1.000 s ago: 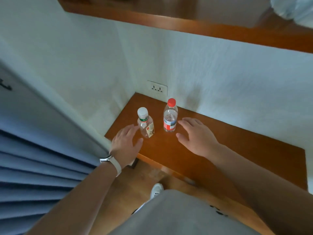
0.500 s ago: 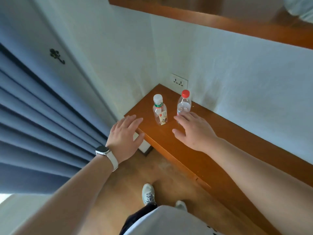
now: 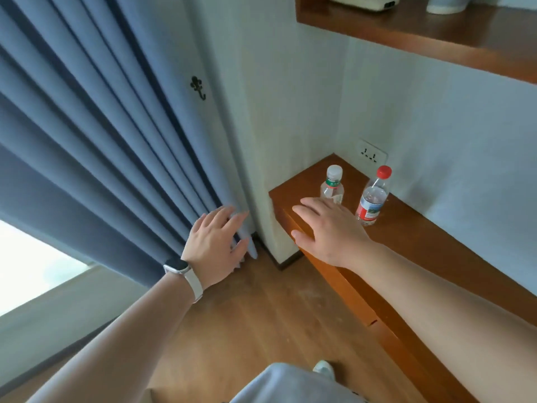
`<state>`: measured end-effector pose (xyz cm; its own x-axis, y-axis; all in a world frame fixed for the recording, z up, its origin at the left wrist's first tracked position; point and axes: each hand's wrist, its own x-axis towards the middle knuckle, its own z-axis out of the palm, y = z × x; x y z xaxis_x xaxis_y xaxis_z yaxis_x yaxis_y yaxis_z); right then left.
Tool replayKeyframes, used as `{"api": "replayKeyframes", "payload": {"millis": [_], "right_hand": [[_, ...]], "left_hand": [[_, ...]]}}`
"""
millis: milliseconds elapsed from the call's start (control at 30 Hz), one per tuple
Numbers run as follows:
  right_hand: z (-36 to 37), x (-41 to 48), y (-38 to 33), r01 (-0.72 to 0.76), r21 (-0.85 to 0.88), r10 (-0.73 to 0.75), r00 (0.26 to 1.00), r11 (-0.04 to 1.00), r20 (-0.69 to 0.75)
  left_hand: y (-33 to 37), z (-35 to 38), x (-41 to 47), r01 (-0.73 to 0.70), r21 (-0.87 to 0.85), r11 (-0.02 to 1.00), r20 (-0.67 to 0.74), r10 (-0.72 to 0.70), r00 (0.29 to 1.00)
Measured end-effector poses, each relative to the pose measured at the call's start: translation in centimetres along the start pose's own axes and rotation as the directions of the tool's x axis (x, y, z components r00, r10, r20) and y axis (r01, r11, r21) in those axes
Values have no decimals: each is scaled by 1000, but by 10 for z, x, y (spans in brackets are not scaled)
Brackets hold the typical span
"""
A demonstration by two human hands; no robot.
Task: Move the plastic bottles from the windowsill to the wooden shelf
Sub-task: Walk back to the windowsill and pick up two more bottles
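Observation:
Two clear plastic bottles stand upright on a low wooden shelf [image 3: 421, 245] in the wall corner. The white-capped bottle [image 3: 332, 184] is on the left, the red-capped bottle [image 3: 373, 199] with a red label on the right. My right hand [image 3: 331, 228] hovers open above the shelf's left end, in front of the white-capped bottle and hiding its lower part. My left hand [image 3: 216, 245], with a white watch on the wrist, is open in front of the blue curtain, away from both bottles. Neither hand holds anything.
A blue pleated curtain [image 3: 101, 126] hangs at the left with a bright window below it. A higher wooden shelf [image 3: 436, 39] at top right bears white objects. A wall socket [image 3: 372, 154] sits behind the bottles. Wooden floor lies below, and a shoe [image 3: 324, 367] shows.
The view has swung left, so the bottles and shelf now sit further right. Both hands have drawn back from the bottles; my left hand has moved off the shelf to the curtain.

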<state>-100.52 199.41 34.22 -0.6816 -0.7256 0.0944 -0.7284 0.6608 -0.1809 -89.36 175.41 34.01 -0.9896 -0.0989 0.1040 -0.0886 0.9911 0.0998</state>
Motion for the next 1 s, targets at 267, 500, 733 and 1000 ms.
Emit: {"api": "replayKeyframes", "payload": {"millis": [267, 500, 733, 1000], "right_hand": [[11, 29, -147, 205, 24, -205, 979, 978, -3], [43, 33, -307, 392, 84, -396, 917, 916, 43], [65, 17, -436, 578, 86, -584, 809, 811, 72], [65, 6, -533, 752, 12, -750, 656, 659, 83]], "left_hand": [[-100, -41, -123, 168, 70, 983, -82, -163, 983], [-181, -72, -266, 353, 132, 926, -145, -334, 931], [-234, -88, -403, 542, 168, 823, -191, -512, 837], [-252, -96, -504, 740, 98, 665, -285, -694, 661]]}}
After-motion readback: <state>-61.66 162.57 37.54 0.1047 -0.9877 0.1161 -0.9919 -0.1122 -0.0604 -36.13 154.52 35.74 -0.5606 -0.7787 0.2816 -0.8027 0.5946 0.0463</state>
